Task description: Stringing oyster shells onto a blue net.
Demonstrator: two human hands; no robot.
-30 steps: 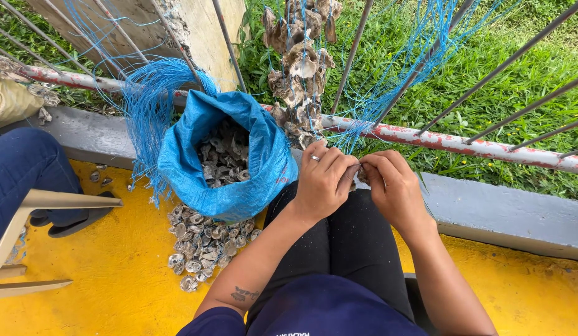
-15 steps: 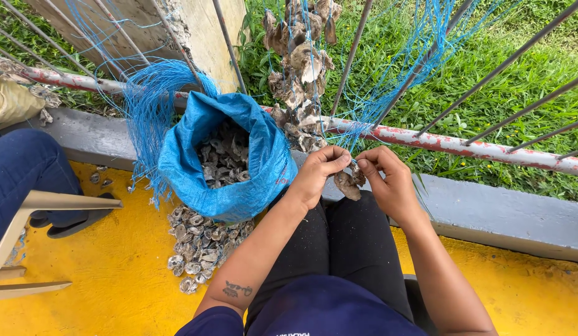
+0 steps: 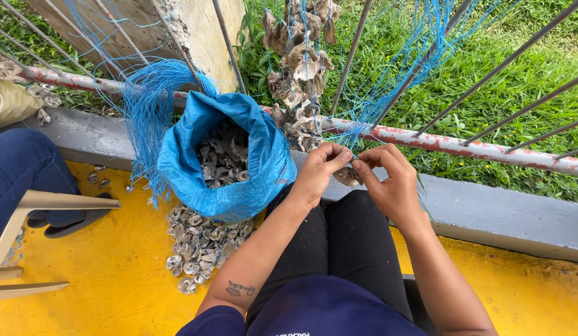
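Both your hands have risen to the rail since before.
Left hand point(image 3: 318, 171), right hand point(image 3: 388, 180): fingertips pinched shut on blue twine point(image 3: 353, 134); shell point(image 3: 347, 177) below — light, brittle; grip its edges.

The floor point(image 3: 102, 280) was painted yellow and ran up to a low grey concrete kerb point(image 3: 488, 211) below the railing. A blue woven sack point(image 3: 239, 162) stood on the floor against the kerb, its mouth rolled open and filled with oyster shells. A loose heap of shells point(image 3: 198, 249) lay on the yellow paint at the sack's foot, touching it. At the left, a dark sandal point(image 3: 68, 221) rested on the floor, and a few stray shells point(image 3: 99, 178) lay near the kerb.
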